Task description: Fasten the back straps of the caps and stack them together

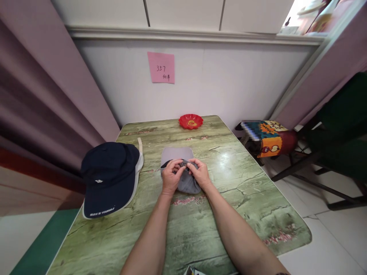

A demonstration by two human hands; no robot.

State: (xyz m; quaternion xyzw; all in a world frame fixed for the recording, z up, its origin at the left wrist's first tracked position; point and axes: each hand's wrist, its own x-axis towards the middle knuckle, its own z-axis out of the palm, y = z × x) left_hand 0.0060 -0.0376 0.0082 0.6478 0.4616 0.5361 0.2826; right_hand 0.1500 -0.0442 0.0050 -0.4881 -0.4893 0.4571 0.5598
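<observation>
You've got fingers (174,163) of your left hand (170,178) and right hand (201,175) both pinching the gray cap (187,186) mid-desk (243,202), navy cap (110,173) chilling off left, red dish (190,121) way over at the far side.

Pink note (161,68) on wall (218,84), beyond far edge of table (241,214): handwritten "357", two Chinese characters.
Navy cap brim (110,196), table's left edge: white "BELIEVE IN YOURSELF".

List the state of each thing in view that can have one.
Left hand: pinching the grey cap
Right hand: pinching the same cap
Grey cap: held, brim pointing away
Navy cap: unheld, brim on near side
Red dish: open side up
Pink note: on the wall, written on
</observation>
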